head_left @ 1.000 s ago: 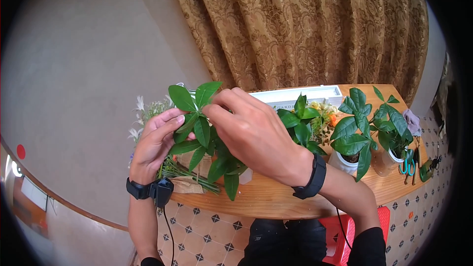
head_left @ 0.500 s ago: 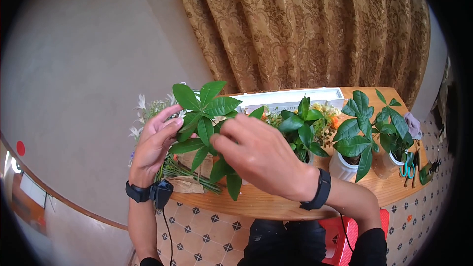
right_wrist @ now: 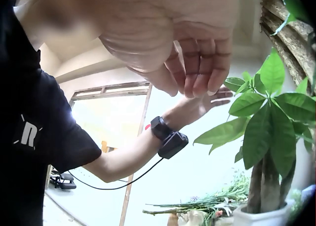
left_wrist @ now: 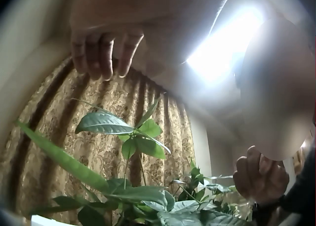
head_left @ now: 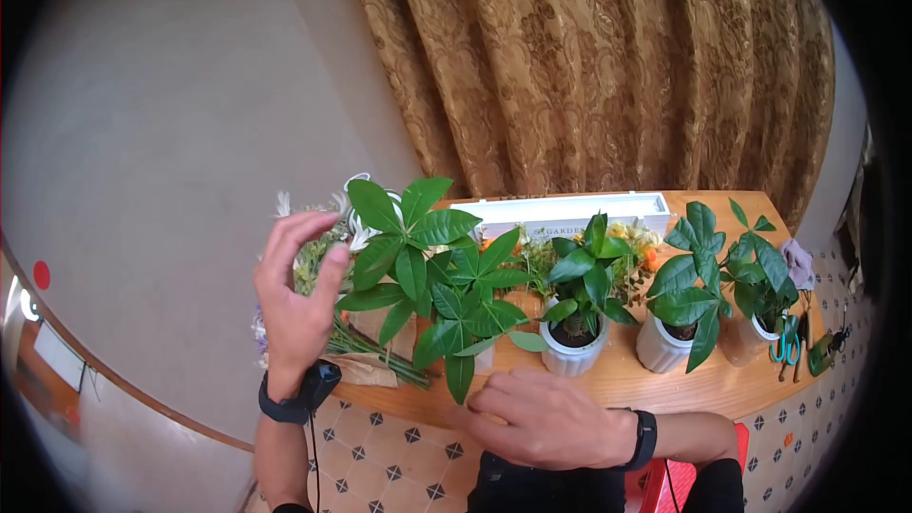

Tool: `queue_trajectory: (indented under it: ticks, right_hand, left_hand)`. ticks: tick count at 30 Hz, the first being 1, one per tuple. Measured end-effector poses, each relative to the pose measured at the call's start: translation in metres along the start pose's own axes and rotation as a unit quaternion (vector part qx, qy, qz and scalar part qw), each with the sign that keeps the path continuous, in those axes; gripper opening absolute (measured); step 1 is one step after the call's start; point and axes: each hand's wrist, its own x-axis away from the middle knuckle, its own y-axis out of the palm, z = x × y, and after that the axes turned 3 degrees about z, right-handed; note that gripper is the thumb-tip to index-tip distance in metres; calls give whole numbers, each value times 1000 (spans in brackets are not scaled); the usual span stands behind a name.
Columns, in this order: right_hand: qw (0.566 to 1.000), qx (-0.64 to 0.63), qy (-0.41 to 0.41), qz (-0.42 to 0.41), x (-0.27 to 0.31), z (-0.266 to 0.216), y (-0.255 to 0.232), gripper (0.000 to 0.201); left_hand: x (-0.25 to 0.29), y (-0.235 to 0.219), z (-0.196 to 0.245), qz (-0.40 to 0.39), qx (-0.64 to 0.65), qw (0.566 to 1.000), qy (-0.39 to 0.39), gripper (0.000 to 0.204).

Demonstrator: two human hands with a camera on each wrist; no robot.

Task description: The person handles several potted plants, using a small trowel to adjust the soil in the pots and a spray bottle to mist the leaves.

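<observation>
A money tree [head_left: 446, 290] with broad green leaves stands at the left part of the table. The right wrist view shows its thick trunk [right_wrist: 269, 186] in a white pot [right_wrist: 261, 217]. My left hand [head_left: 299, 309] is raised just left of its leaves, fingers spread from the thumb and nothing between them. Low at the table's front edge, my right hand [head_left: 546, 423] is apart from the plant. Its fingers [right_wrist: 200, 70] hang loosely bent, with no object showing in them. Leaves [left_wrist: 133, 132] of the plant are below my left fingers in the left wrist view.
Several white-potted plants [head_left: 575, 356] stand rightward along the wooden table [head_left: 608, 399]. Behind is a white planter box [head_left: 570, 214] with flowers near it. Cut flower stems [head_left: 380, 351] lie on paper at left. Blue-handled scissors [head_left: 788, 342] and other tools lie at the right end.
My right hand has come away from the leaves, down and toward my body. My left hand has let go of the foliage and drawn slightly left. The leaves now stand free.
</observation>
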Motion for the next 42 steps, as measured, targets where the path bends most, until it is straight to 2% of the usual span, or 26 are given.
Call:
queue_trajectory:
  ticks: [1, 2, 4, 6, 8, 10, 11, 13, 21, 27, 29, 33, 35, 38, 42]
  right_hand:
    - [1000, -19, -6, -15, 7, 1, 2, 23]
    - [1000, -18, -7, -15, 14, 0, 5, 23]
    - [996, -56, 17, -65, 31, -4, 10, 22]
    - [993, -76, 35, -87, 46, -7, 15, 20]
    - [988, -97, 55, -109, 63, -7, 22, 17]
    - [980, -148, 101, -91, 81, -5, 29, 15]
    - [979, -149, 103, -91, 88, -4, 29, 15]
    - [971, -157, 163, -82, 100, -2, 27, 17]
    - [961, -152, 226, -47, 130, 5, 34, 16]
    - [937, -171, 300, -46, 154, 6, 40, 15]
    - [928, -184, 323, -39, 163, 8, 41, 15]
    - [905, -192, 374, -65, 178, 10, 46, 17]
    - [897, -196, 391, -71, 183, 9, 50, 16]
    - [885, -213, 410, -63, 191, 6, 59, 16]
    - [887, -202, 415, -18, 199, 4, 67, 14]
  left_hand:
    - [-1, 1, 8, -9, -26, 999, 35, 34]
    - [-2, 1, 16, -8, -26, 999, 36, 34]
    - [-1, 6, 31, -58, -89, 991, 87, 41]
    - [1, 11, 34, -54, -84, 992, 82, 37]
    - [2, 14, 27, -50, -112, 985, 118, 33]
    - [3, 15, 24, -45, -111, 986, 119, 28]
    - [4, 15, 22, -38, -111, 986, 121, 24]
    - [4, 14, 27, -34, -112, 985, 123, 23]
    - [13, 8, 30, -26, -109, 986, 123, 25]
    - [45, -7, 22, 38, -108, 992, 60, 24]
    - [62, -11, 19, 11, -113, 993, 15, 21]
    - [87, -1, 20, -54, -124, 991, 11, 27]
    - [89, 14, 33, -139, -111, 982, 65, 37]
    - [86, 37, 49, -173, -105, 977, 73, 34]
    - [78, 51, 60, -171, -149, 969, 103, 39]
